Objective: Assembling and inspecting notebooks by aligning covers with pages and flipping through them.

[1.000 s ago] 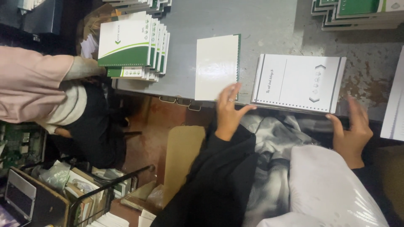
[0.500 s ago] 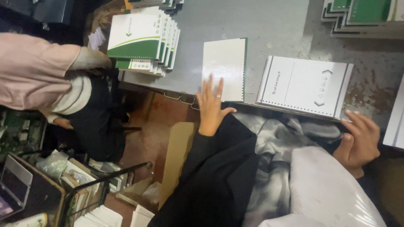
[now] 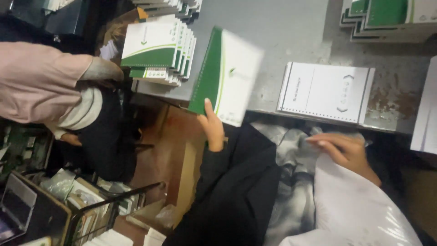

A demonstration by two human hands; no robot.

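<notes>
My left hand (image 3: 211,129) grips the near edge of a green and white spiral notebook (image 3: 226,75) and tips it up off the grey table (image 3: 291,32). To its right a white punched booklet (image 3: 325,92) lies flat near the table's front edge. My right hand (image 3: 346,150) is below that edge, resting on grey cloth in my lap next to a white plastic-wrapped bundle (image 3: 364,209); it holds nothing that I can see.
A fanned stack of green and white notebooks (image 3: 157,50) sits at the table's left end. More stacks (image 3: 387,18) lie at the far right. A person in a pink sleeve (image 3: 41,82) stands at left. A wire basket with books (image 3: 91,209) is on the floor.
My left hand moved from the booklet to the notebook and has lifted it, flipping its green cover into view. My right hand dropped from the table edge to my lap.
</notes>
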